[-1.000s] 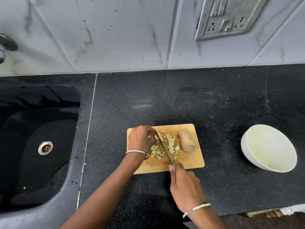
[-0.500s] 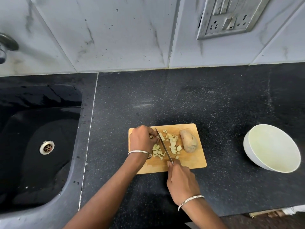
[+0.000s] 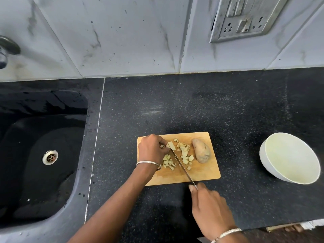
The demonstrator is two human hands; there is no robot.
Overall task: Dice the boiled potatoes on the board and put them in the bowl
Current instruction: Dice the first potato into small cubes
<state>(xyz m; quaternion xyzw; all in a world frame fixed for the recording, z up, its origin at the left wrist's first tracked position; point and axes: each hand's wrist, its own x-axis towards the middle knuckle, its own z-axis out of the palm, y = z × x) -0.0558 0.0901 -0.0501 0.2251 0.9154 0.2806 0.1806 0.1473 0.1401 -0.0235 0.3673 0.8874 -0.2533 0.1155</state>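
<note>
Right hand [image 3: 210, 211] on knife [image 3: 182, 166], left hand [image 3: 152, 149] perhaps on potato piece [image 3: 171, 145].

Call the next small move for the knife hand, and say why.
Probably press the knife down through the potato piece that the left hand pins: the blade's tip lies beside it, the right hand grips the knife, and that piece is bigger than the dice nearby. A whole potato also waits uncut.
</note>
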